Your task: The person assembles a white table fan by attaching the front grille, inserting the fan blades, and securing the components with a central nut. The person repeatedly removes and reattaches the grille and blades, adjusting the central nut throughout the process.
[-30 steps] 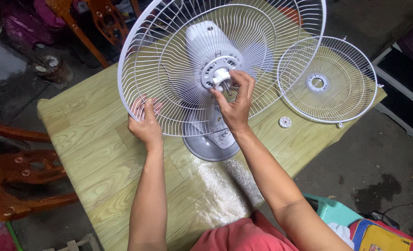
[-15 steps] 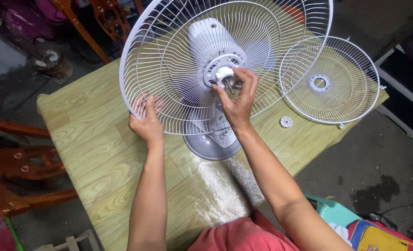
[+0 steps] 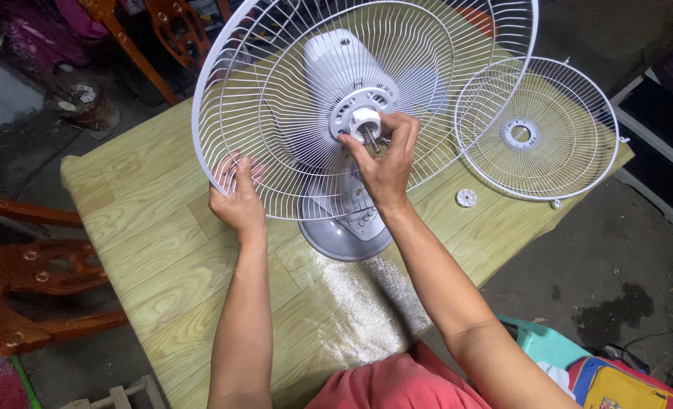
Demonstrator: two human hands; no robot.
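A white desk fan [image 3: 344,72] stands on a round grey base [image 3: 342,236] on the wood-grain table [image 3: 154,250]. Its rear wire guard [image 3: 276,91] is mounted on the motor housing, and no blade is on the shaft. My left hand [image 3: 238,198] grips the guard's lower left rim. My right hand [image 3: 382,163] reaches into the guard's middle, with its fingertips pinched on the white plastic nut [image 3: 364,121] around the motor shaft. The second wire guard [image 3: 537,129] lies flat on the table to the right.
A small white round cap [image 3: 466,198] lies on the table below the loose guard. Orange wooden chairs [image 3: 33,280] stand at the left and behind the table. A teal stool [image 3: 541,342] is at the lower right, and a dark box [image 3: 662,144] at the right edge.
My right hand's fingers have shifted around the white nut at the fan's hub, and the guard has rocked slightly. My left hand stays on the rim.
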